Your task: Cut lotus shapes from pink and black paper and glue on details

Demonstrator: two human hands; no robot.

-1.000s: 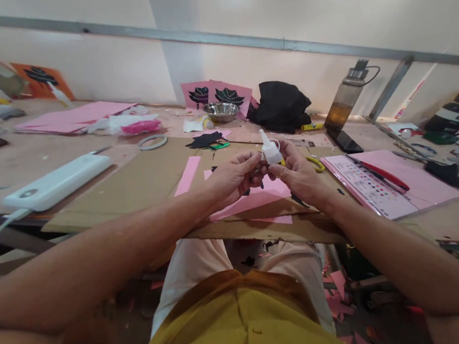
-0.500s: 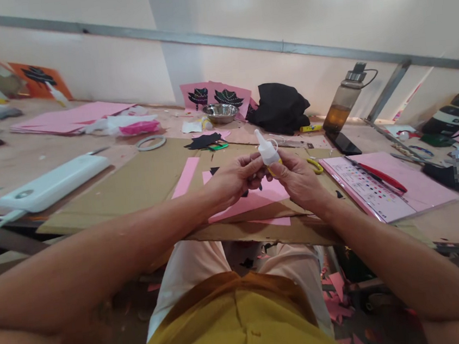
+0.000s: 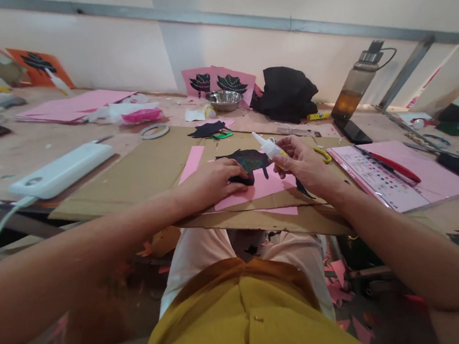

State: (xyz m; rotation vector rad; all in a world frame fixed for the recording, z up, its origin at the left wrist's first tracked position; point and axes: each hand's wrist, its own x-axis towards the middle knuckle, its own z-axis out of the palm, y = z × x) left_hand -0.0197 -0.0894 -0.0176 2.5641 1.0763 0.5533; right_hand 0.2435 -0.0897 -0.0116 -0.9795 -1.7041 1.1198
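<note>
Lowered from the white bottle (image 3: 270,148), the left hand (image 3: 218,183) rests open, palm down, on a black cutout (image 3: 254,160) atop a pink sheet (image 3: 252,195) at centre; the right hand (image 3: 303,163) grips the tilted bottle. Upper centre, pink cards (image 3: 250,79) bear dotted black shapes (image 3: 229,83); whether this cutout is stuck is unclear.

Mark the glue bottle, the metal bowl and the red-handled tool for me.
Glue bottle (image 3: 270,149): head view, white upper body.
Metal bowl (image 3: 224,105): head view, outer wall facing the camera.
Red-handled tool (image 3: 397,169): head view, red handle.
</note>
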